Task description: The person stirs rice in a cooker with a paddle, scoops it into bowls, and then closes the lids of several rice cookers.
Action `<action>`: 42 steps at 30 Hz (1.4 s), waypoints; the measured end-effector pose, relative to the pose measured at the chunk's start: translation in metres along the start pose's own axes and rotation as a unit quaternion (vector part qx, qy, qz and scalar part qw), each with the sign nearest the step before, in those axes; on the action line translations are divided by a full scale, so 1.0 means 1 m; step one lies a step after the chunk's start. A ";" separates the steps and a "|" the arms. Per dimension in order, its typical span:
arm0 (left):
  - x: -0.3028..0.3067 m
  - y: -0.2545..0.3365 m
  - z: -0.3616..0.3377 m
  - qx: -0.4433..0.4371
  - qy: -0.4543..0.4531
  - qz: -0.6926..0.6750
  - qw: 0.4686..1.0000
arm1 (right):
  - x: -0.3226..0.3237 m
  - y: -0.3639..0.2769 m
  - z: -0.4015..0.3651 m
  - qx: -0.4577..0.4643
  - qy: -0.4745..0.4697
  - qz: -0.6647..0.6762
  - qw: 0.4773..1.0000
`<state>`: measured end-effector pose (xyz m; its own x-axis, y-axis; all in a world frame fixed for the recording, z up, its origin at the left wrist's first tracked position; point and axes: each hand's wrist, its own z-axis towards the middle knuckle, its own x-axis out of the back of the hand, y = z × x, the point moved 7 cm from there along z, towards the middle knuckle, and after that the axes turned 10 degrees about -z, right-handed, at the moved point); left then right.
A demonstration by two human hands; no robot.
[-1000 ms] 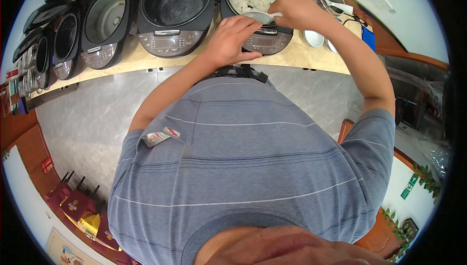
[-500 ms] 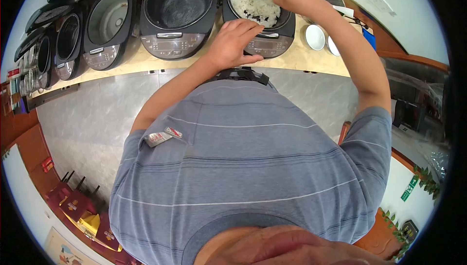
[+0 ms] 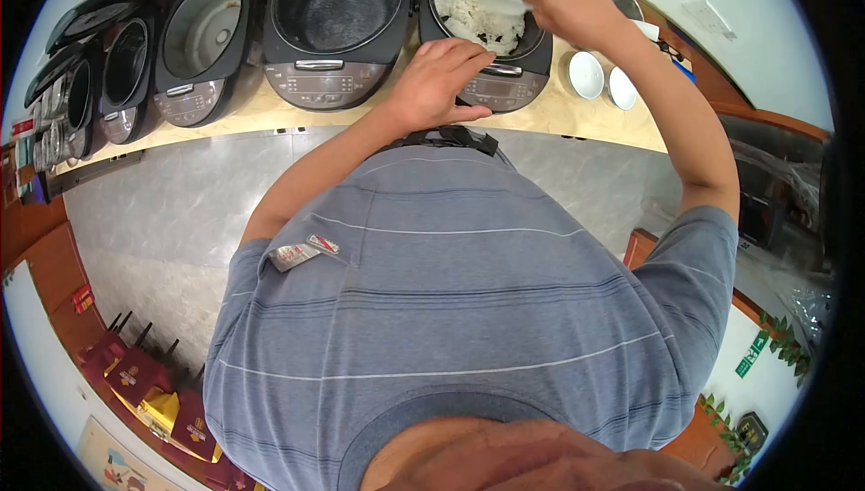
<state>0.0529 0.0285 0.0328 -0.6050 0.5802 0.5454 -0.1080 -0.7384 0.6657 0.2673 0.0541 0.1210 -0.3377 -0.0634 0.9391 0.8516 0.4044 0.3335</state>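
White rice [image 3: 467, 6] lies in the dark inner pot of an open rice cooker [image 3: 506, 90]. My right hand [image 3: 577, 12] is closed around the handle of a white rice paddle [image 3: 505, 4], whose blurred blade is at the rice. My left hand [image 3: 440, 81] rests on the front left edge of the same cooker, fingers stretched out, with nothing in it. Part of the pot's near rim is hidden behind my left fingertips.
Left of it stands another open cooker with an empty pot [image 3: 338, 4], then an open cooker with a metallic interior [image 3: 203, 31] and more beyond. Two white bowls [image 3: 586, 75] sit right of the rice, near a metal container [image 3: 623, 1]. A wooden counter [image 3: 577, 122] carries them.
My right hand has moved slightly right and down, and the paddle's blade has gone from the pot's upper part lower onto the rice. My left hand stays on the cooker.
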 end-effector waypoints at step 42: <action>0.002 0.002 0.002 0.010 -0.020 0.001 1.000 | -0.013 0.010 -0.017 -0.173 -0.073 0.096 0.977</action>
<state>0.0532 0.0286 0.0361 -0.5738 0.5924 0.5655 -0.0919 -0.7327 0.6743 0.2871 0.0435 0.1137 -0.1897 0.1238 0.9740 0.9812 0.0608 0.1834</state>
